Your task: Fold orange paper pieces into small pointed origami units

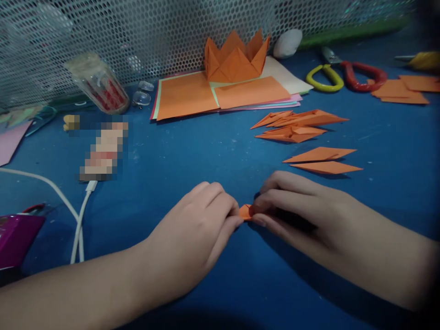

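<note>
A small folded piece of orange paper (246, 212) shows between my two hands, low over the blue table. My left hand (202, 220) pinches its left end between thumb and fingers. From the other side, my right hand (299, 211) grips the right end, thumb below and fingers curled above. Most of the paper is hidden by the fingertips. Just beyond my right hand lie two slim pointed orange paper pieces (323, 155), side by side. Behind those is a group of several folded pointed orange pieces (302, 120).
An orange paper crown (237, 59) stands on stacked coloured sheets (185, 96) by a perforated metal panel (154, 32). Scissors (364, 75) and orange squares (398, 91) lie back right. At left are a jar (103, 87), a white cable (79, 224) and a purple box (20, 236).
</note>
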